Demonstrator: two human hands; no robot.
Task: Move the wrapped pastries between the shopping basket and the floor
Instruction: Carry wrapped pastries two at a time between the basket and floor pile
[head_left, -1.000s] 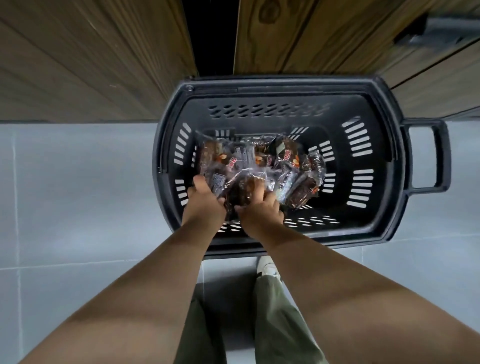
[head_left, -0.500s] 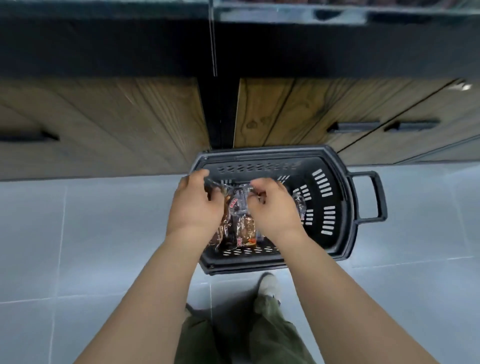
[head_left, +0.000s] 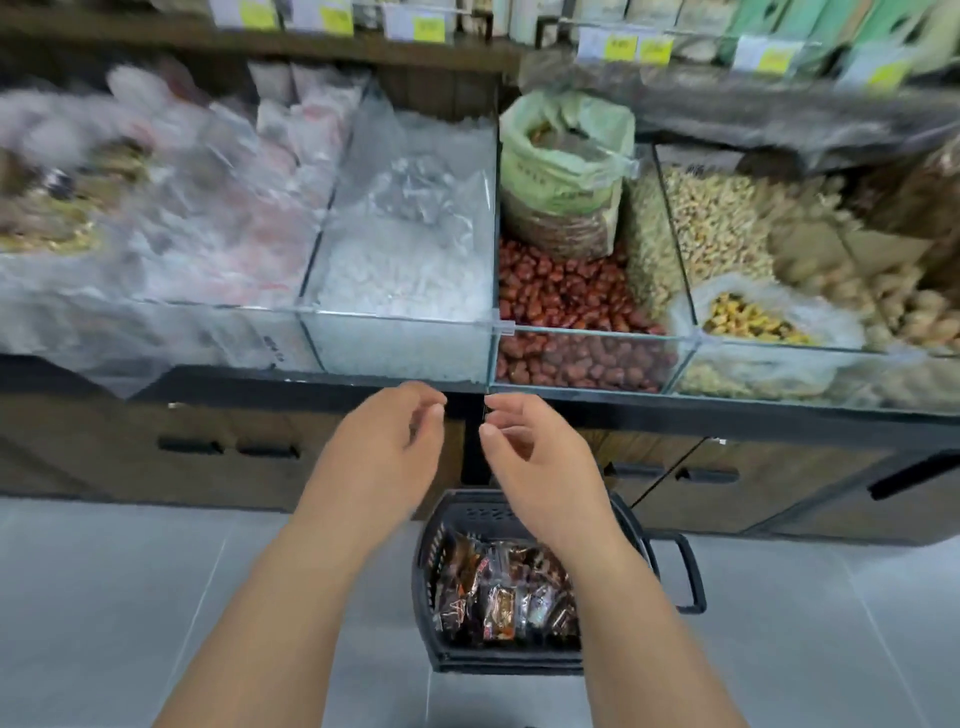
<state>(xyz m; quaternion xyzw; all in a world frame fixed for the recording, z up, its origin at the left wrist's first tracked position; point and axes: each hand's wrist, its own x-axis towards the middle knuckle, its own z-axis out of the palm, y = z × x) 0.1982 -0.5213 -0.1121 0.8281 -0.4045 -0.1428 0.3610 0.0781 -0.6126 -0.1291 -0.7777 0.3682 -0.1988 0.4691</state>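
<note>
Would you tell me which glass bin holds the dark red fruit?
The bin above the right hand; its neighbours hold white lumps and tan pieces.

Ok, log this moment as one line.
left hand: open, empty | right hand: open, empty | wrapped pastries: in shopping basket | shopping basket: on floor

Wrapped pastries (head_left: 501, 597) (shiny brown packets) lie heaped inside black basket (head_left: 423, 582) on floor (head_left: 130, 597).

Floor (head_left: 119, 597): pale grey tiles with thin grout lines. Standing directly on it: one black plastic shopping basket (head_left: 493, 664), slotted walls, side handle, holding wrapped pastries (head_left: 498, 597). A wooden cabinet (head_left: 93, 467) rises just behind.
</note>
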